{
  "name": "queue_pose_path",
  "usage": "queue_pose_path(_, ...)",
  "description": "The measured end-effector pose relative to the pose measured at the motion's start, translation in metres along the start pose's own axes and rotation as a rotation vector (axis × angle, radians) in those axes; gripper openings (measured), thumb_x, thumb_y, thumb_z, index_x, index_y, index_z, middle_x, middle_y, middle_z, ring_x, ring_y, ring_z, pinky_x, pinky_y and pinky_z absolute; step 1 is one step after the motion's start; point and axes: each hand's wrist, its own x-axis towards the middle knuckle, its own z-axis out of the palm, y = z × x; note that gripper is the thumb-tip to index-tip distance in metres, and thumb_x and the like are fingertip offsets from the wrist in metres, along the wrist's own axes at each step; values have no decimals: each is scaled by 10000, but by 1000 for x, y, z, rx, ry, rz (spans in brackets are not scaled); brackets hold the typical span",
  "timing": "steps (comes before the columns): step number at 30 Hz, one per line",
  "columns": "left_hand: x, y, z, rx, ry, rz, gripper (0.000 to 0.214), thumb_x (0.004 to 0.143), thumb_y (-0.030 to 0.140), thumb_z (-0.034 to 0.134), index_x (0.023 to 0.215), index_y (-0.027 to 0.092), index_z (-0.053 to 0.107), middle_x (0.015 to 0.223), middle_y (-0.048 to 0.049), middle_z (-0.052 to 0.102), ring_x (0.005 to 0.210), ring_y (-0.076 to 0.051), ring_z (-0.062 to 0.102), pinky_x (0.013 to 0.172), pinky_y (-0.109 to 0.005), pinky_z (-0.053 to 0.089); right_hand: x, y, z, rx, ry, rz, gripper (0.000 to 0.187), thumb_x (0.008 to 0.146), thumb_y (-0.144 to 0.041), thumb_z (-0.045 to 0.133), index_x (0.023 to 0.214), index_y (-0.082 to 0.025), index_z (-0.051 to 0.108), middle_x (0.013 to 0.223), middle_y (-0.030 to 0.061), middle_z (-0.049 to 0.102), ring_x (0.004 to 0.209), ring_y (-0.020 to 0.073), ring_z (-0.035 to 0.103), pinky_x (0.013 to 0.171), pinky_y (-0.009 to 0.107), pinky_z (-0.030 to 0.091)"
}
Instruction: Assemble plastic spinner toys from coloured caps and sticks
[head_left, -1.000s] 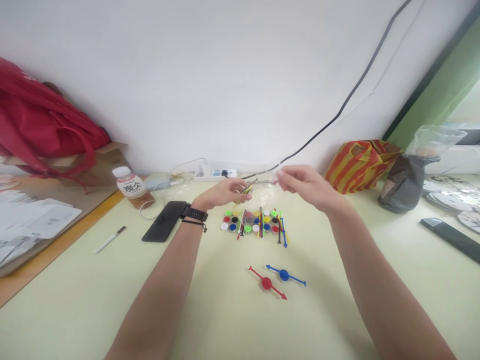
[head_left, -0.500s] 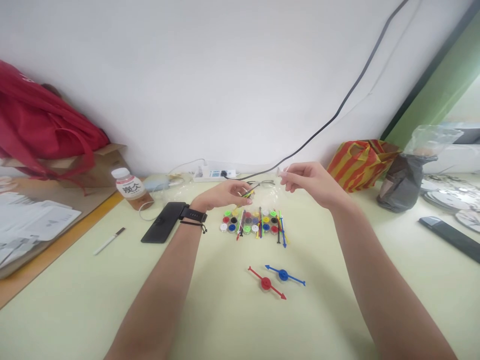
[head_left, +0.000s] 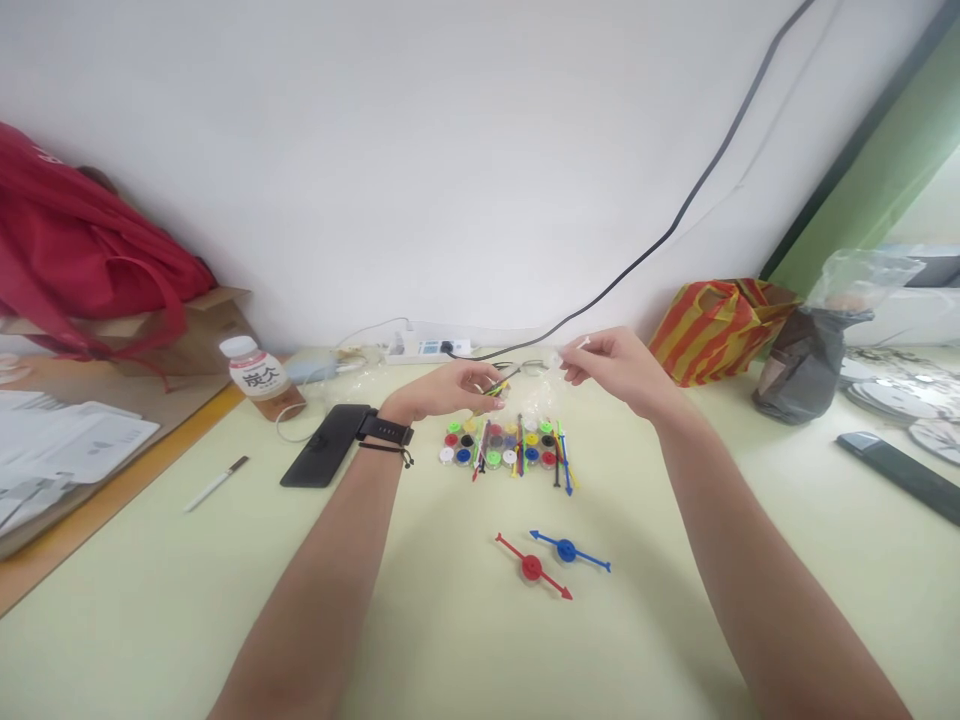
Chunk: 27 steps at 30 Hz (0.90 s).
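My left hand [head_left: 457,390] is closed above the far side of the colored discs, with a few thin plastic arrows [head_left: 496,388], yellow and black among them, in its fingers. My right hand [head_left: 619,368], pinching at about the same height, holds a small white plastic arrow [head_left: 585,343]; its other end is blurred. Below the hands, round plastic bases [head_left: 532,454] in red, blue, white, green, yellow and black stand in rows. Loose arrows [head_left: 567,470] lie across them. Closer to me rest a red spinner [head_left: 532,568] and a blue spinner [head_left: 567,551], each an arrow on a round base.
On the left are a phone [head_left: 327,446], a pen [head_left: 216,485], a drink bottle [head_left: 262,380] and a red bag [head_left: 97,240]. A power strip [head_left: 427,347] sits by the wall. To the right stand a striped bag [head_left: 720,330], a grey plastic bag [head_left: 802,365] and a dark oblong object [head_left: 900,475].
The white arrow has turned in my right fingers, its end now showing above them. My right hand has shifted only slightly, and my left hand stays in place.
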Motion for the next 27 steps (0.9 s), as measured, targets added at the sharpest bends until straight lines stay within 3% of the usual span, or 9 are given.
queue_pose_path(6,-1,5,1,1,-3,5,427,795,518,806,1085,213,732,928,-45,697,830,-179,631,742,-288,508,-3,-1,1,5,-40,-76,208,832,-358,780,893,-181,689,707,25,713,638,173,712,502,225,468)
queue_pose_path(11,-2,6,0,-6,10,9,445,762,499,832,1089,212,741,901,-46,706,814,-182,637,725,-290,502,-3,-1,1,6,20,-42,272,799,-399,818,768,-173,668,726,64,734,744,237,771,489,221,459)
queue_pose_path(18,-3,6,-1,-6,19,3,448,758,504,835,1083,214,736,876,-29,697,781,-167,629,699,-277,494,-5,-1,-5,13,7,16,188,832,-350,788,830,-172,726,829,96,789,878,268,786,522,216,474)
queue_pose_path(27,-1,7,1,10,29,15,470,750,520,831,1096,218,735,941,-52,721,828,-188,651,717,-286,502,-3,1,-2,-161,35,-29,163,860,-325,728,935,-185,692,669,28,716,568,175,709,435,213,398)
